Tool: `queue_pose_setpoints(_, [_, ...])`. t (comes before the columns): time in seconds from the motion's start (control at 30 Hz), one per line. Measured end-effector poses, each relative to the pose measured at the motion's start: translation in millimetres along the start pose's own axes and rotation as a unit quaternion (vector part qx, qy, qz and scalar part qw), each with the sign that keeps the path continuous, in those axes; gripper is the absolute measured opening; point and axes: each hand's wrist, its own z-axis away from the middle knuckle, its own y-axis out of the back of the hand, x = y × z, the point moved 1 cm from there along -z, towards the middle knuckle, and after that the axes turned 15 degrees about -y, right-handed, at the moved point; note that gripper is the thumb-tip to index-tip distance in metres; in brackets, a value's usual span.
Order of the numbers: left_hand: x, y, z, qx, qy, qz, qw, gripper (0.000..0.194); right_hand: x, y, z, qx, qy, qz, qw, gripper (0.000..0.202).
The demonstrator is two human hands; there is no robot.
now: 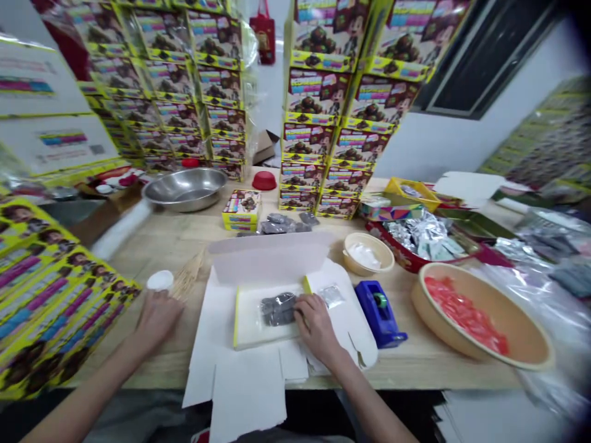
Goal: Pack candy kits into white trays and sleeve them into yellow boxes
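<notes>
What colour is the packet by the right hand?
The packet is dark grey; the head view, the only one, shows it.

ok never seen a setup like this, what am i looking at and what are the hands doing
There's no machine: these are a person's bare hands, in one picture from a camera worn on their head. The right hand touches a gray packet inside an open white carton; I can't tell whether it grips it. The left hand is at a white round item, beside thin tan sticks. Also on the table are a blue tape dispenser, a metal bowl and a large tub of red packets.
</notes>
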Motion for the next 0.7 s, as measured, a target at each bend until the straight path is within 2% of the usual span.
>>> queue_pose_setpoints(0.1, [2,1.1,-3,-0.099,-0.035,-0.108,0.989,0.034,1,5,1,0.0,-0.001,-0.027,1.0,0.015])
queue_pose_setpoints(0.23, [-2,5.9,0,-0.14,-0.019,-0.139,0.98,0.037,30,25,-1,0.029,-0.041,-0.078,0.996,0.02])
queue_pose_setpoints(0.3, [-6,10.6,7,-0.146,0.002,-0.157,0.977,0.038,54,37,-6,0.017,-0.066,-0.044,0.997,0.033])
queue_pose_setpoints(0.37, [-7,18.3,15,-0.124,0.025,-0.176,0.976,0.037,75,46,-13,-0.04,-0.069,0.039,0.996,0.05])
queue_pose_setpoints(0.43, [-3,28.6,19,-0.078,0.047,-0.18,0.98,0.034,86,51,-18,-0.104,-0.056,0.12,0.986,0.058])
queue_pose_setpoints(0.53, [25,45.5,12,0.034,0.018,-0.107,0.993,0.029,84,54,-23,-0.126,-0.042,0.189,0.973,0.048])
queue_pose_setpoints(0.6, [61,55.8,0,0.096,-0.046,-0.03,0.994,0.025,81,52,-22,-0.111,-0.033,0.214,0.97,0.044])
queue_pose_setpoints(0.7, [124,65.0,-21,0.109,-0.137,0.05,0.983,0.024,90,45,-13,-0.088,-0.011,0.219,0.972,0.043])
